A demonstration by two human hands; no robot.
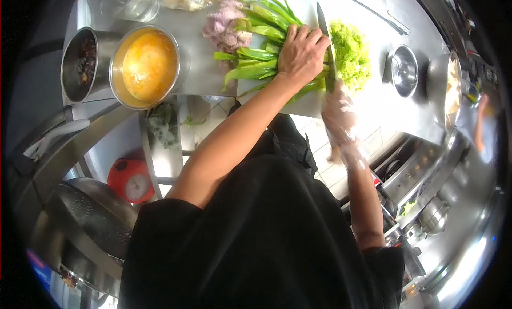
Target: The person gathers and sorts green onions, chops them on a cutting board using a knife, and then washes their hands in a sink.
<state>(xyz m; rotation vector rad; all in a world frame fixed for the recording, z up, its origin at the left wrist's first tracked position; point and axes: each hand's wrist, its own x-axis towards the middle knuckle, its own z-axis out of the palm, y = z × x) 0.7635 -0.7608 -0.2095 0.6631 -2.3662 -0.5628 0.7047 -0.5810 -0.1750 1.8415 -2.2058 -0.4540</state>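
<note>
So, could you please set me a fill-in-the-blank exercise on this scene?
The right hand grips a ____.
The long stalks under the left hand are mainly ____ in colour.
In the picture, the pot of dark pieces stands to the ____ of the bowl of orange-yellow liquid.

Missing words: knife; green; left.

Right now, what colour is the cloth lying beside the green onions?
The cloth is dusty pink to light purple, seen best in the head view.

Green stalks (258, 55) bunched flat; knife blade (323, 22) between them and chopped yellow-green heap (352, 55).
</note>
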